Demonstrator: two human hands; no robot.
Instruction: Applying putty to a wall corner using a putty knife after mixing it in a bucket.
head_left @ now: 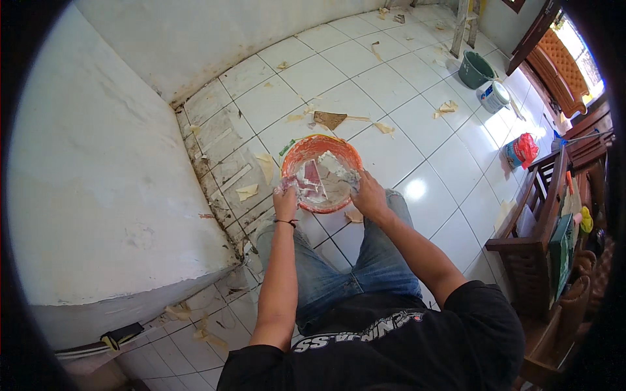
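Observation:
An orange bucket [357,156] stands on the tiles between my knees, with whitish-grey putty [336,186] inside and smeared on its walls. My left hand [285,201] is closed at the bucket's left rim, on the edge of a reddish flat scraper [313,177] coated with white putty, which tilts into the bucket. My right hand [370,197] is closed at the right rim. Its fingertips reach inside, by a greyish, putty-smeared patch; what they hold is hidden.
Peeled scraps [266,167] and a brown triangular piece [330,120] lie on the tiled floor. At left stands a white wall block [117,195]. A green bucket [475,70], a white pail [495,98], a can with a red bag [521,151] and a wooden bench [531,241] are at right.

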